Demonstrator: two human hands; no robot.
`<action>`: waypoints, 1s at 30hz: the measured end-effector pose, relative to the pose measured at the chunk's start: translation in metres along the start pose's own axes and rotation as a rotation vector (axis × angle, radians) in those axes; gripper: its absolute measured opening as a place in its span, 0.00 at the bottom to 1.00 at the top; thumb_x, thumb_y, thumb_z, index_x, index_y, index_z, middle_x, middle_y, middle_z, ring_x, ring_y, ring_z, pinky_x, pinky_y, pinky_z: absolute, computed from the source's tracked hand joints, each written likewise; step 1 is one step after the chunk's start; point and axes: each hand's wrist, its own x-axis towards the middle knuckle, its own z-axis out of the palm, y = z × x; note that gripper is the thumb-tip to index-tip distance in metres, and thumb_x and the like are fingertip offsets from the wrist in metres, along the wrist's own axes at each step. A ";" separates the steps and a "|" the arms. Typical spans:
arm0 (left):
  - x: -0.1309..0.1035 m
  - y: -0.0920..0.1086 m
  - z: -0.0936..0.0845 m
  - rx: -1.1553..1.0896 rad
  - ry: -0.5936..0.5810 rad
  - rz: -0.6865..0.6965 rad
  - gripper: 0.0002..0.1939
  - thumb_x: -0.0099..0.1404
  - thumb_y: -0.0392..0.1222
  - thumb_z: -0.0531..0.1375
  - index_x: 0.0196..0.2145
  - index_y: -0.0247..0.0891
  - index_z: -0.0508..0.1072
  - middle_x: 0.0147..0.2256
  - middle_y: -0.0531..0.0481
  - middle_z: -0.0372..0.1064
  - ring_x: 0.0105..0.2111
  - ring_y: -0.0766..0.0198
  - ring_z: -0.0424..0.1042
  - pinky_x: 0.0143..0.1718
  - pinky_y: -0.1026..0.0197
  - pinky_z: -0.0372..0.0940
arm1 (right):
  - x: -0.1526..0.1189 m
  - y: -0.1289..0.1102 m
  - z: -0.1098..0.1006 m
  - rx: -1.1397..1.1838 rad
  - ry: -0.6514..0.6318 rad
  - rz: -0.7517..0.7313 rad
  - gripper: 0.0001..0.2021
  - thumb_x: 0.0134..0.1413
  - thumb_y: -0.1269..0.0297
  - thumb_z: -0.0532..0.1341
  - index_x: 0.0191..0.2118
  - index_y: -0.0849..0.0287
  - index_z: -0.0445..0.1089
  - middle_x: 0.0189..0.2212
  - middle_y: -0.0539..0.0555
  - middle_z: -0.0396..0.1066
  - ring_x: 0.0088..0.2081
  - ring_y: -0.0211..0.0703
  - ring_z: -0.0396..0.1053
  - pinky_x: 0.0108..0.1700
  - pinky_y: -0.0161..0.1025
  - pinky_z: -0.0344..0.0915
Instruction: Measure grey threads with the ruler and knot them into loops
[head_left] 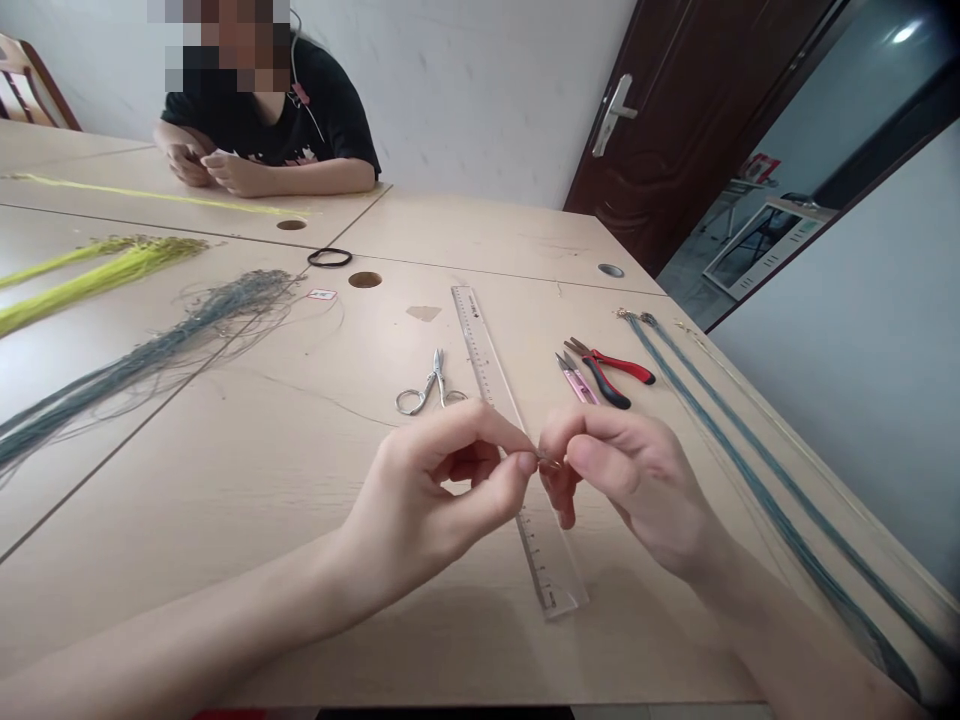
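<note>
The left hand (442,485) has its thumb and forefinger pressed together, with no gap seen at the tips, and a small thin piece (550,463) comes out of this pinch on the right side. The piece is between the two hands, and its longer direction seems to go across, from the left fingertips to the right hand (641,475). Both hands are near to it, but the left one has the clearer hold. The right fingers are curled just beside it; whether they grip it, I cannot tell. Below the grip, the ruler (555,585) lies on the table (300,480), running lengthwise ahead and a little to the left. Beyond the grip are the scissors (436,375), on the left, and the pliers (604,372) with pink snips (576,381), on the right.
</note>
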 end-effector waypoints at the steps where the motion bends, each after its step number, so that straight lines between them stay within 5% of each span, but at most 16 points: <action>1: 0.000 0.000 0.000 0.015 0.004 0.020 0.07 0.61 0.34 0.56 0.25 0.35 0.69 0.22 0.51 0.65 0.23 0.69 0.63 0.22 0.65 0.57 | 0.000 0.000 -0.001 0.014 -0.008 0.008 0.11 0.59 0.60 0.58 0.29 0.60 0.67 0.22 0.48 0.63 0.23 0.35 0.64 0.24 0.32 0.65; 9: -0.001 0.001 -0.001 0.045 -0.007 0.065 0.05 0.60 0.33 0.57 0.26 0.35 0.70 0.22 0.52 0.65 0.23 0.69 0.62 0.22 0.64 0.56 | -0.002 -0.008 0.004 -0.113 0.029 -0.071 0.06 0.53 0.74 0.59 0.26 0.59 0.67 0.22 0.45 0.64 0.24 0.31 0.63 0.25 0.28 0.62; 30: -0.002 0.005 0.003 -0.190 -0.028 -0.061 0.05 0.59 0.34 0.59 0.26 0.35 0.70 0.21 0.52 0.65 0.22 0.69 0.63 0.21 0.65 0.59 | -0.005 -0.004 0.008 -0.226 0.125 -0.310 0.06 0.53 0.76 0.61 0.30 0.57 0.67 0.25 0.46 0.66 0.25 0.31 0.65 0.24 0.31 0.63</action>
